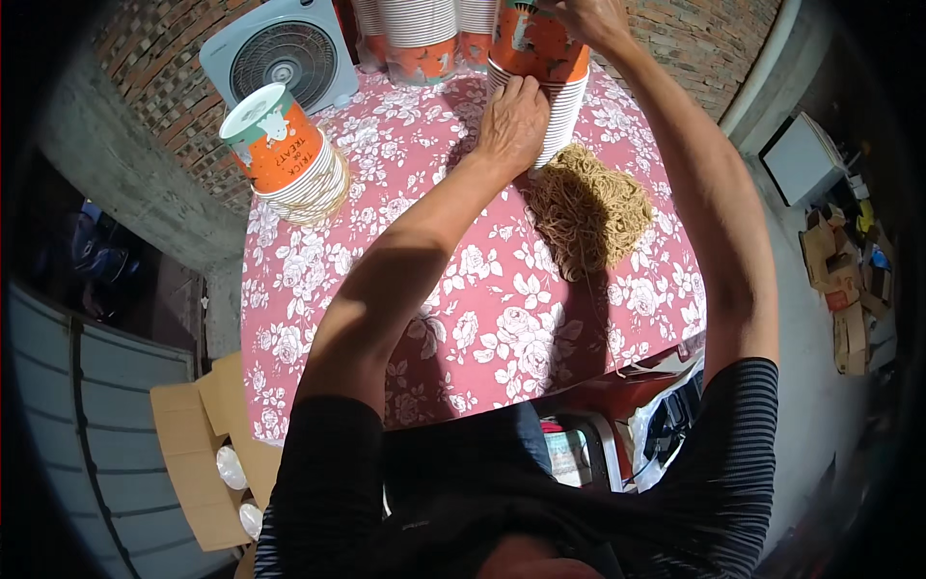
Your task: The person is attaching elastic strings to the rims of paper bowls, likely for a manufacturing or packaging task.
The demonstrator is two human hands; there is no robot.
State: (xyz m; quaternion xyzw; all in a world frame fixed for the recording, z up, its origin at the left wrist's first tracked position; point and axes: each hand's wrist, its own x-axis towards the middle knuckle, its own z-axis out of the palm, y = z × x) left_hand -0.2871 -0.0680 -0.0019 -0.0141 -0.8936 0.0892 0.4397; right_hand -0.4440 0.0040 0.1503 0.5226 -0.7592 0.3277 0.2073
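A tall stack of upside-down paper buckets [562, 116], orange and green on top with white rims below, stands at the far side of the table. My left hand [516, 121] is closed against its near left side, fingers bent just under the orange wall. At the top of the same stack, my right hand [590, 21] grips the uppermost bucket, its fingers partly cut off by the picture's edge. Beside the stack's base lies a tangled heap of tan cords [593, 207]. Farther left stands a shorter bucket stack [285, 150] with loops of tan cord around its lower rims.
A floral pink cloth [511, 333] covers the table. Behind are a grey box fan [280, 68] and more wrapped bucket stacks [420, 48]. An open cardboard box [193, 463] sits at lower left; a white plastic bag [666, 425] hangs near the front right edge.
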